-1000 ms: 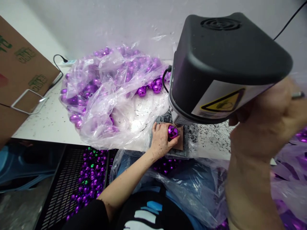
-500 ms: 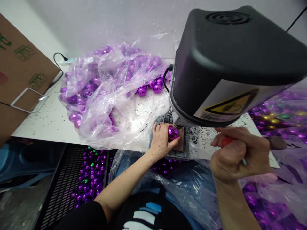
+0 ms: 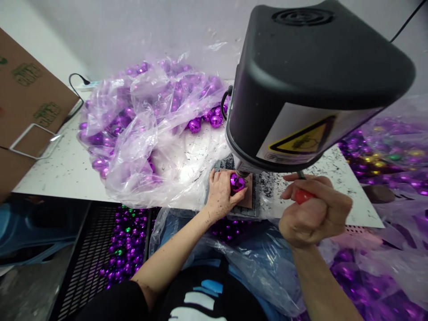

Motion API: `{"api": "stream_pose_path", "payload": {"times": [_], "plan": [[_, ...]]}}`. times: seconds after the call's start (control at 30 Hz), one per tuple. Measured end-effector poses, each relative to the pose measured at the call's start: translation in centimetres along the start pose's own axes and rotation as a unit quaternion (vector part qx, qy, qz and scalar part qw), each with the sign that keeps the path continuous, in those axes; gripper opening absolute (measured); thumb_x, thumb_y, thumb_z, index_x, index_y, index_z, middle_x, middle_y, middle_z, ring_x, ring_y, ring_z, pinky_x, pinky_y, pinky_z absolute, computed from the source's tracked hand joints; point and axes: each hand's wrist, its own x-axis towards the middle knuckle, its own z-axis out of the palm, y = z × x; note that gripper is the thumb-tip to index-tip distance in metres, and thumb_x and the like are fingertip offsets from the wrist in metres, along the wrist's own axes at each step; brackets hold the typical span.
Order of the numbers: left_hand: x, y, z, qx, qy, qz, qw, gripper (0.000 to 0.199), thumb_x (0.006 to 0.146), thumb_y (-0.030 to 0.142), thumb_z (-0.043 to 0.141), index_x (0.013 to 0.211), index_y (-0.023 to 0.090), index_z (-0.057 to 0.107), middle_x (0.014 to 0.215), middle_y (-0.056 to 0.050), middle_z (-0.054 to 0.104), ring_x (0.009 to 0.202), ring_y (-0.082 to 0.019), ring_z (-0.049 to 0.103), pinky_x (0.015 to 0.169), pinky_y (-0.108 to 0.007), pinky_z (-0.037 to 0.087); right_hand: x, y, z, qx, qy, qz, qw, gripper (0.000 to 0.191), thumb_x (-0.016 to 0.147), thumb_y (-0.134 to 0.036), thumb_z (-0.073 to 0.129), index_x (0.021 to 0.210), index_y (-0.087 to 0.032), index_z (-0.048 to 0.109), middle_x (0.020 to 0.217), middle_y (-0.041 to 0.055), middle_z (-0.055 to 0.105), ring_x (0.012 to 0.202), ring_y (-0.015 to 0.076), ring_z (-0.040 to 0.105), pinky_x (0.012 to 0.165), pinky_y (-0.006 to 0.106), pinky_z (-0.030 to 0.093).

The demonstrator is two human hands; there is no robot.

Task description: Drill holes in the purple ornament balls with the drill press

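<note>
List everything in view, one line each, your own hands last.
purple ball: one, shiny purple, under the machine's nose
machine: one, black with yellow warning label, on table
table: one, white, speckled with black flecks
clear bag of purple balls: one, on table left of the machine
cardboard box: one, brown, far left
power strip: one, white, back left
left hand: holds the purple ball
right hand: grips a red handle
</note>
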Motion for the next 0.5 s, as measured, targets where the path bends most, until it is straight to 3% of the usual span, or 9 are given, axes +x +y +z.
{"api": "stream_pose_path", "payload": {"times": [0.23,0.37,0.5], "plan": [[0.0,0.0,0.0,0.004,-0.009,-0.01,1.0,0.038,0.083,0.04,0.07,0.111,0.02,0.053,0.109,-0.009,0.061,0.108,-0.028,0.055,0.11,-0.051,0.034,-0.3,0.0,0.6,-0.002,0.039,0.022,0.999,0.028,0.08,-0.019,0.041,0.088,-0.027,0.067,0.053,-0.0029,0.042,0.049,0.0138,0.05,0.051,0.036,0.051],[0.0,0.1,0.0,-0.002,-0.008,-0.007,1.0,0.037,0.084,0.039,0.069,0.111,0.02,0.052,0.109,-0.009,0.062,0.109,-0.028,0.055,0.112,-0.052,0.032,-1.3,1.0,0.4,-0.025,0.019,0.034,0.999,0.026,0.076,-0.022,0.041,0.083,-0.024,0.066,0.054,-0.0012,0.048,0.055,0.0173,0.056,0.057,0.041,0.055],[0.0,0.0,0.1,-0.004,-0.008,-0.007,1.0,0.037,0.084,0.039,0.069,0.111,0.019,0.053,0.107,-0.009,0.063,0.108,-0.028,0.056,0.112,-0.053,0.032,-2.4,2.0,-0.1,-0.043,-0.006,0.023,0.999,0.025,0.078,-0.025,0.043,0.085,-0.022,0.067,0.055,-0.0005,0.052,0.055,0.0176,0.058,0.055,0.038,0.053]]}}
